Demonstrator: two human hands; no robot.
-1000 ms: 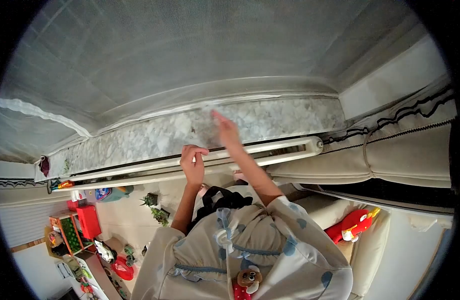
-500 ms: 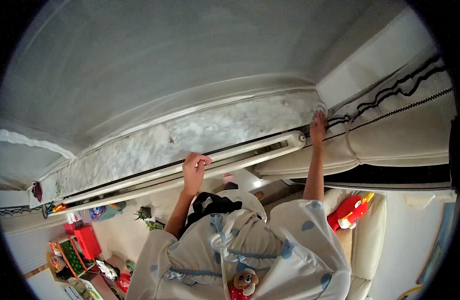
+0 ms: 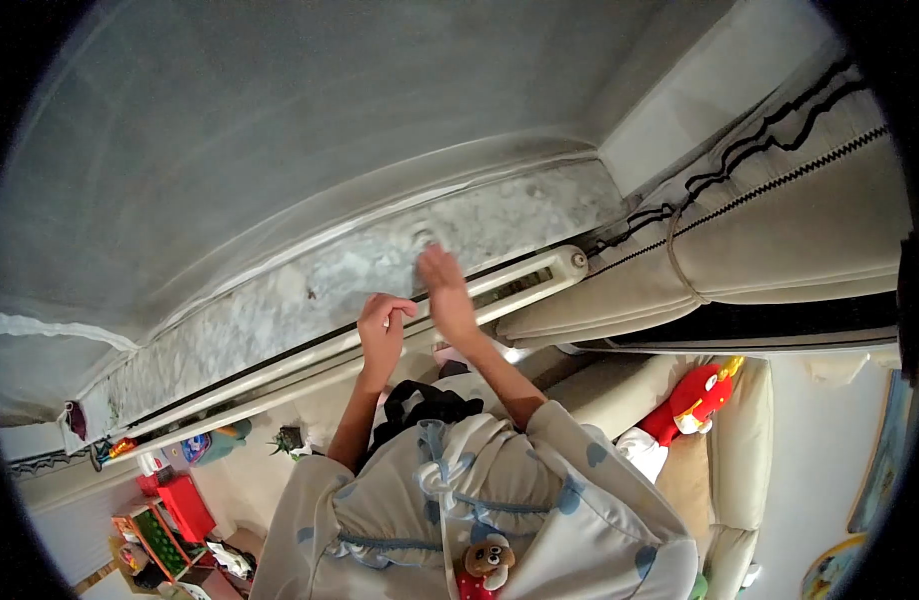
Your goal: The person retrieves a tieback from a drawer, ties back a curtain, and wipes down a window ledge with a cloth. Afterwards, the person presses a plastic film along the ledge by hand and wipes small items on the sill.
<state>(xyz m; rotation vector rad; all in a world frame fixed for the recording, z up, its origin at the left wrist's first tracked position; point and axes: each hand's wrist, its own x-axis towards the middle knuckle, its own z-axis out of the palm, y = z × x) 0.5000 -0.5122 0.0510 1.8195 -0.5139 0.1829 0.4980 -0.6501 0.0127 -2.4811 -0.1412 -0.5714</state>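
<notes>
- At the fingertips of the right hand [image 3: 445, 285] is a small pale wad [image 3: 423, 238], over the marble sill [image 3: 360, 265]; blur hides what it is made of, perhaps tissue or cloth.
- Right grip: fingers reach forward, close together; whether they pinch the wad or only press on it, I cannot tell.
- Left grip: the left hand [image 3: 382, 318] curls loosely near the radiator [image 3: 320, 356], just left of the right hand; no object shows in it, but whether its fingers touch the rail I cannot tell.
- By its look, the wad should be light, soft and hard to break; flat fingers from above, or a pinch at its middle, should suit it.
- The sill looks stiff, heavy and fixed, probably smooth enough to slide over.
- The wad looks roundish, with no clear long axis or pointing end.
- The sill's long axis runs sideways past both hands, nearer the wearer at its left end, farther off at its right; the radiator runs roughly alongside, on the wearer's side.
</notes>
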